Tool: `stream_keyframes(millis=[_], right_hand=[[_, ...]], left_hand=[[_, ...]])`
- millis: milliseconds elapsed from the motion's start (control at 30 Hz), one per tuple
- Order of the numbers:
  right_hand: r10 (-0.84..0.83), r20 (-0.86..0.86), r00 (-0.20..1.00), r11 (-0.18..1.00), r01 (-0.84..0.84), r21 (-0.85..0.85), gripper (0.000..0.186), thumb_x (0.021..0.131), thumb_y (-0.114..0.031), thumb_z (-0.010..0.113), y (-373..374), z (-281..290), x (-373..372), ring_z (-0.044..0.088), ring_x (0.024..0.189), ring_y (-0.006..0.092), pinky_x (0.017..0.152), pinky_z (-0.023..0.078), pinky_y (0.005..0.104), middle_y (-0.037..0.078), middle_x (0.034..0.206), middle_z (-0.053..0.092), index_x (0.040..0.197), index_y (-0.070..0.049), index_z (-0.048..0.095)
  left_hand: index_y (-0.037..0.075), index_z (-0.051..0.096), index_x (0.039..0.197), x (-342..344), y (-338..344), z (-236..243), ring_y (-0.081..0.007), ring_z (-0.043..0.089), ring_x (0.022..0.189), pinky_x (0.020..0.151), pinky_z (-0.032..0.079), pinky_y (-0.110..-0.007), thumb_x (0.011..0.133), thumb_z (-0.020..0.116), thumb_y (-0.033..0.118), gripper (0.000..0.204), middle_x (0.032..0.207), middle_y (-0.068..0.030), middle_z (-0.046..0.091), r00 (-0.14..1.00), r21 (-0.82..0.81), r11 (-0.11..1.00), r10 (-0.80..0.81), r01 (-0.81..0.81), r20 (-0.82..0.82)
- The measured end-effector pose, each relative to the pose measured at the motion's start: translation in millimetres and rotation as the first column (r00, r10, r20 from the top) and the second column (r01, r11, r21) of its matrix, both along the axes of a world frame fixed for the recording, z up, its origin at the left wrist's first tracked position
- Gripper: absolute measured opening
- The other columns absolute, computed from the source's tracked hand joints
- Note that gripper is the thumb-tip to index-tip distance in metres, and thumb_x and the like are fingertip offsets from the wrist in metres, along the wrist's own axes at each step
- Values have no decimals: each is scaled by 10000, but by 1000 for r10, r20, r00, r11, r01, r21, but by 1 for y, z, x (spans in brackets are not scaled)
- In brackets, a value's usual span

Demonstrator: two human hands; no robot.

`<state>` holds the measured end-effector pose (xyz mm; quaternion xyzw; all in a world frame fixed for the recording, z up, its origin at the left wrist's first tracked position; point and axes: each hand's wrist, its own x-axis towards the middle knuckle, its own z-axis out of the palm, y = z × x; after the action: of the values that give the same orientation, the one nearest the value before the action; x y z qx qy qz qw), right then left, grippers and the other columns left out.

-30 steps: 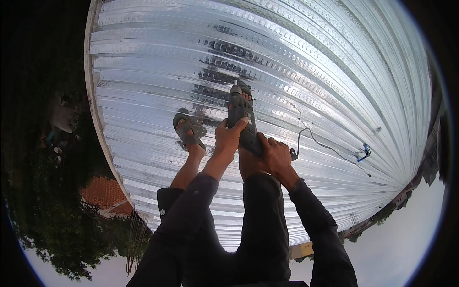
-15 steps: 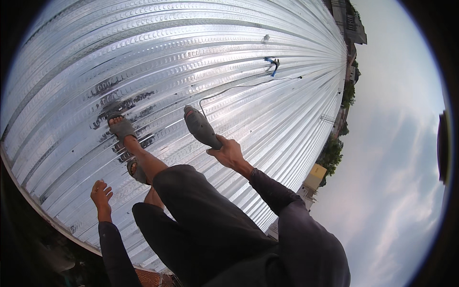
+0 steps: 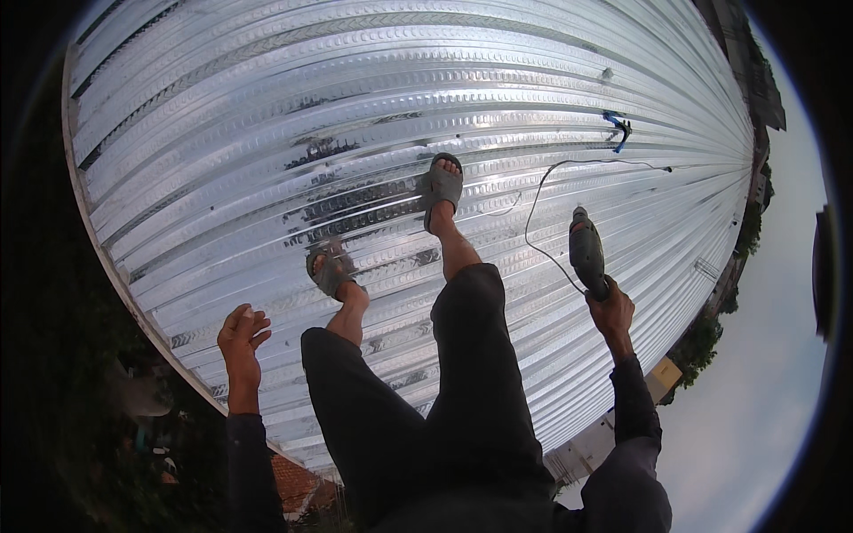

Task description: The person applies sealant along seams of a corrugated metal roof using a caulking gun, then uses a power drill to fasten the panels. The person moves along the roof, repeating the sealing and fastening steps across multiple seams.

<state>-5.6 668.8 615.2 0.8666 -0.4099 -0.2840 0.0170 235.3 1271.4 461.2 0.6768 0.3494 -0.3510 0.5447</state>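
Note:
My right hand (image 3: 609, 311) is wrapped round the grip of a dark grey-green corded power drill (image 3: 585, 251), held out above the metal roof with its chuck pointing away from me. A thin cable (image 3: 531, 216) trails from the drill's grip and loops across the ridges. On the left, my left hand (image 3: 240, 339) hangs near the roof's edge with its fingers curled in toward the thumb. A small pale spot shows at the fingertips, too small to name. Between the two hands, my feet in grey sandals (image 3: 443, 185) stand on the roof.
Ribbed shiny roof sheets (image 3: 498, 80) run beneath me, with dark smudges (image 3: 355, 206) around my feet. A blue and black tool-like object (image 3: 618, 131) lies farther off. The roof's edge (image 3: 120, 298) drops away at left; trees (image 3: 696, 345) and buildings stand beyond at right.
I have turned and stepped, so one foot is farther right and my legs are apart. The drill, in my right hand, has swung to the right. My left hand stays curled.

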Motion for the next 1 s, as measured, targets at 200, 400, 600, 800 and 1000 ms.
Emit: stream_keyframes(millis=[200,400,600,800,1000], right_hand=[[189,103,977,982,-189,-7,510,822,-319,773,-105,-89,-11,733,828,385,733,575,493,201,905,745,1246,-67,646],[260,132,957,956,-274,107,526,835,-321,752,-211,-208,19,733,822,372,739,577,486,184,961,741,1278,-73,618],[104,200,974,990,-122,77,532,840,-359,741,-280,-281,34,731,827,375,744,570,494,175,976,740,1282,-93,610],[-37,227,973,996,55,-72,519,856,-354,714,-317,-361,37,722,820,387,734,556,509,176,970,733,1295,-99,604],[-62,288,956,953,143,-268,607,804,-328,763,-329,-447,14,714,777,377,709,560,488,171,900,706,1332,-97,574]], left_hand=[[-32,620,1109,28,-229,134,-398,699,1003,910,562,-522,925,738,179,304,996,-249,702,987,-954,252,32,-162,-159],[-122,651,1045,24,-410,134,-382,677,1011,857,573,-466,808,841,17,334,1086,-319,650,947,-908,-280,-14,-311,-320],[-91,662,953,63,-515,95,-310,681,837,710,566,-392,808,844,29,262,955,-250,666,972,-969,-108,-111,-220,-208],[-37,593,1104,82,-536,-9,-391,702,926,854,570,-511,892,767,151,332,1002,-243,691,971,-961,270,-210,-58,-117],[-4,624,1098,99,-533,-178,-221,689,847,795,571,-378,951,676,220,273,930,-122,685,950,-601,738,-279,306,141]])
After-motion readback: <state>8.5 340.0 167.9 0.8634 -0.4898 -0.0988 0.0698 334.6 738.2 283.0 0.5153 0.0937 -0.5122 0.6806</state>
